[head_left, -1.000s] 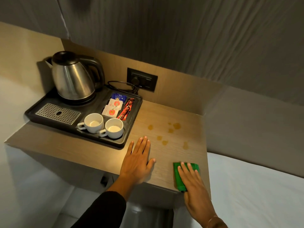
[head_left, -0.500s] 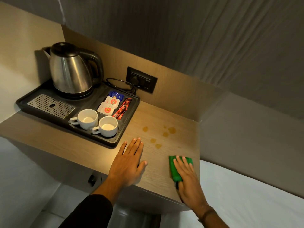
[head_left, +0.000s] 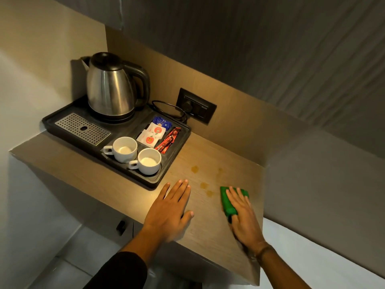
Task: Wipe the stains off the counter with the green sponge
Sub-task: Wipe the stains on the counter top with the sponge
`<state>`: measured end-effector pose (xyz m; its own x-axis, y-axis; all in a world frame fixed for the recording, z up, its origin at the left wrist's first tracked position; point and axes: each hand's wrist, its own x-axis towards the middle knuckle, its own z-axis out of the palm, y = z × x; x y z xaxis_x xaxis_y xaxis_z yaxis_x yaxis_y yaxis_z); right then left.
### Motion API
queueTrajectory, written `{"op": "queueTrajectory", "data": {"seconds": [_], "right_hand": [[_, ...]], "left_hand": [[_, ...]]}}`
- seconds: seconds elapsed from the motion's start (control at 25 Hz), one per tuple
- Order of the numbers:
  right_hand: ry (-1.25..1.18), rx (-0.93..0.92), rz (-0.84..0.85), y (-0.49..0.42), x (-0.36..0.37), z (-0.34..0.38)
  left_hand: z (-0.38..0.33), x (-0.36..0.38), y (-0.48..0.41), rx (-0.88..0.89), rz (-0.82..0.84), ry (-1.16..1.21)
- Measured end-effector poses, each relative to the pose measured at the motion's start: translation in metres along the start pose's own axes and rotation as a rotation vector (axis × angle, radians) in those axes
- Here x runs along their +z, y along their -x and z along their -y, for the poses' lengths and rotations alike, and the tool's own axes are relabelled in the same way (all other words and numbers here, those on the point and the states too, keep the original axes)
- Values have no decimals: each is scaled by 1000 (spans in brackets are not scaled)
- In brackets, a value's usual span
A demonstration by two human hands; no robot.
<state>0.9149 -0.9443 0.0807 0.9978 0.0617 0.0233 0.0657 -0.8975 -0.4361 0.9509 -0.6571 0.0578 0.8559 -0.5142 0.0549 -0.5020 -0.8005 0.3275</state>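
Note:
The green sponge [head_left: 226,202] lies flat on the wooden counter [head_left: 210,230], near its right edge. My right hand [head_left: 242,217] presses down on it with the fingers spread over its top. Several brownish stains mark the wood: one [head_left: 195,169] close to the tray, two [head_left: 206,189] just left of the sponge, and a faint one [head_left: 220,170] farther back. My left hand [head_left: 169,209] rests flat on the counter, fingers apart, left of the stains.
A black tray [head_left: 173,163] fills the counter's left half, with a steel kettle [head_left: 110,88], two white cups [head_left: 137,157] and sachets [head_left: 156,134]. A wall socket [head_left: 195,106] with a cord sits behind. A white bed surface [head_left: 325,253] lies to the right.
My right hand has slid the sponge forward over the counter's right side. The stain marks at the back right look fainter or gone. My left hand stays flat in place.

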Motion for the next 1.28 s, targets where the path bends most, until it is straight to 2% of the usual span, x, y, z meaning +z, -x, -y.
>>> {"op": "queueTrajectory", "data": {"seconds": [0.08, 0.2, 0.24, 0.32, 0.44, 0.56, 0.68, 0.76, 0.8, 0.88, 0.96, 1.04, 1.16, 1.28], "right_hand": [[-4, 77, -40, -20, -16, -15], [22, 248, -108, -97, -22, 12], [3, 241, -87, -114, -17, 29], [-31, 102, -26, -117, 1, 52], [-11, -153, 88, -49, 17, 39], [-24, -118, 60, -27, -5, 5], [26, 22, -12, -96, -14, 22], [13, 68, -2, -142, -7, 55], [-1, 45, 23, -153, 0, 69], [6, -130, 120, -141, 13, 79], [55, -313, 194, -95, 19, 63], [68, -356, 193, -46, 11, 29], [34, -272, 155, -47, -7, 2], [24, -95, 86, -112, -6, 38]], "left_hand": [[0, 1, 0, 3, 2, -7], [1, 2, 0, 4, -2, 12], [1, 2, -1, 1, -10, 15], [0, 2, -1, -4, -8, 22], [0, 0, 0, -4, 4, 12], [0, 0, 0, 1, -6, 3], [0, 1, 0, -1, 11, 3], [-1, 1, 0, -4, 12, -2], [-1, 0, -1, -3, 11, -2], [-2, 0, 0, -7, 17, 5], [-3, -2, 0, -10, 16, 3], [-3, -4, -1, -5, 24, -6], [-3, -4, 0, -2, 31, -4], [-2, -4, 0, 0, 29, -6]]}}
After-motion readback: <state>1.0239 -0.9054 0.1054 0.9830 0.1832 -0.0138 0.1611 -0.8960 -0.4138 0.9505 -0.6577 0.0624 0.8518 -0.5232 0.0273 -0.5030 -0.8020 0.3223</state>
